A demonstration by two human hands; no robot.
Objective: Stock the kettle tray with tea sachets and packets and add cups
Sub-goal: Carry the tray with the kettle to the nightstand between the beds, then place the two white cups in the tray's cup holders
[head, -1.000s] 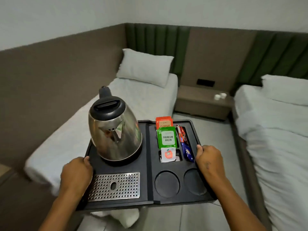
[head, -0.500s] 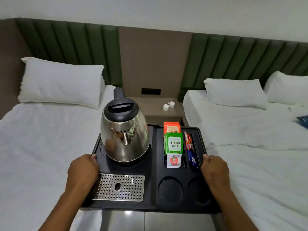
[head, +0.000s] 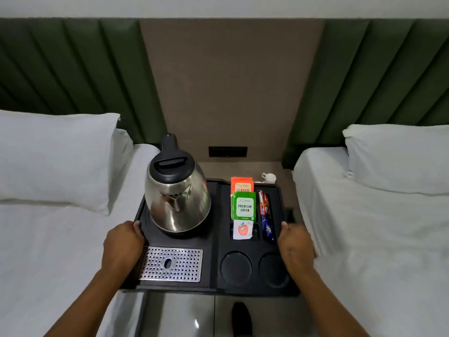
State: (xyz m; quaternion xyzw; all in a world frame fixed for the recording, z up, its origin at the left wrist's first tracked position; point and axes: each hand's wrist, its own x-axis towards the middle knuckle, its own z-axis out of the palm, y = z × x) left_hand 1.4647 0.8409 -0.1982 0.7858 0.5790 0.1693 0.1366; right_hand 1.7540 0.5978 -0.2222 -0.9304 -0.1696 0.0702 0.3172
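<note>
Left hand (head: pixel 122 242) grips the left edge and right hand (head: pixel 295 244) the right edge of the black plastic kettle tray (head: pixel 213 261), carried between two beds. Sachets fill its back-right slots; both round cup wells sit bare. Next, probably: set it on the bedside tabletop (head: pixel 247 170) beside the white cups (head: pixel 269 178)

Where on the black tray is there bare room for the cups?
Both round recesses at the black tray's near right corner are bare, bordered by the perforated metal grate and the right hand. Behind them, the sachet slots are crowded.
</note>
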